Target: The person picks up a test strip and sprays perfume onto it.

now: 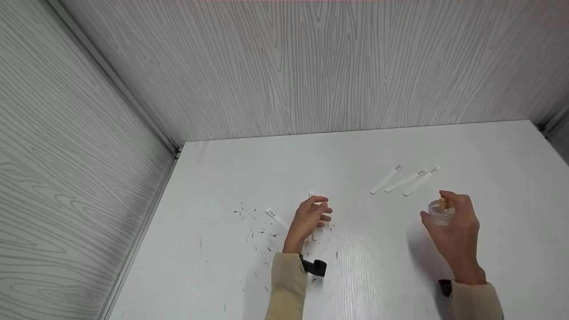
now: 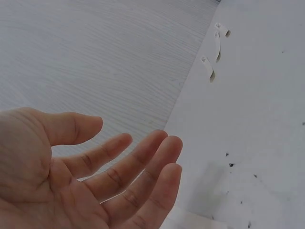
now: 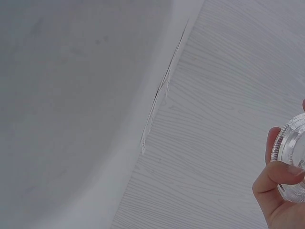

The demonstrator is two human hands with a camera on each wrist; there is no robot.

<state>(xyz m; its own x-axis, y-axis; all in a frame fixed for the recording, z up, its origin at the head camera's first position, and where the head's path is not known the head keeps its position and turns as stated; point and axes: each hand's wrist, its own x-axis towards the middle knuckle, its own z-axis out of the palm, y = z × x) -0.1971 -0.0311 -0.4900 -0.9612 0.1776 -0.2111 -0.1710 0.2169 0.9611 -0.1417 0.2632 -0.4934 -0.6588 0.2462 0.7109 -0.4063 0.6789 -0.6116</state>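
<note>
White surface [image 1: 200,178]: right of centre, at three o'clock, right hand [image 1: 458,238] grips a clear bottle [image 1: 440,219], probably rigid, slippery, breakable, best held around its sides; at nine o'clock, left hand [image 1: 307,222], fingers relaxed.

Head view, clock-face from centre. 4 o'clock: bottle [image 1: 438,219], clear, glossy; glass or hard plastic, cannot tell. Right wrist view shows its edge ribbed. Gold fitting [image 1: 443,204] on it: metallic sheen. 3 o'clock: strips [image 1: 386,179], white, paper-like, matt, printed ends. Tabletop [image 1: 338,160]: smooth, soft gloss, bright streaky reflection at 5. Panel [image 1: 284,66] at 12: wood-grain pattern, low sheen. 6 o'clock: sleeve [image 1: 288,284], tan woven-looking cloth, matt. Wrist mount [image 1: 319,268] beside it: black, plastic-looking.
</note>
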